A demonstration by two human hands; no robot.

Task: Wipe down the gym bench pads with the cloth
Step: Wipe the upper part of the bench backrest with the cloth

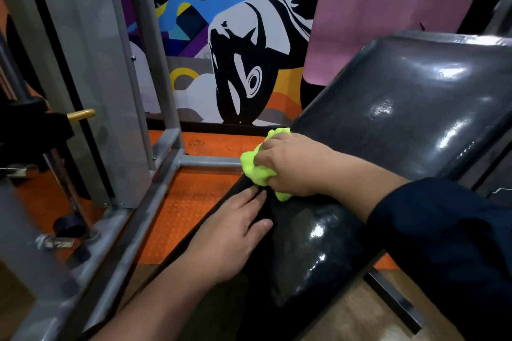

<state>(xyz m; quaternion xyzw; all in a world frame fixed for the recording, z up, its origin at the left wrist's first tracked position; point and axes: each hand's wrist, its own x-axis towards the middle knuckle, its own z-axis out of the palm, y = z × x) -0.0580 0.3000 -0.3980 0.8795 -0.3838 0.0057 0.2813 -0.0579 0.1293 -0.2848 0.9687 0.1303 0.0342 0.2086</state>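
Right hand: bunched round the cloth, pressing it at the seam between the two pads, centre of the frame.
Left hand: fingers straight, flat on the seat pad, steadying it.
Cloth: soft, light, crumples easily; best kept wadded in the palm.
Pads: glossy, probably slick, firm underneath; back pad rises to the upper right.
Frame: grey steel, left, over orange floor.

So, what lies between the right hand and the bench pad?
The head view shows the yellow-green cloth bunched under the right hand, pressed at the seam between the seat pad and the back pad.
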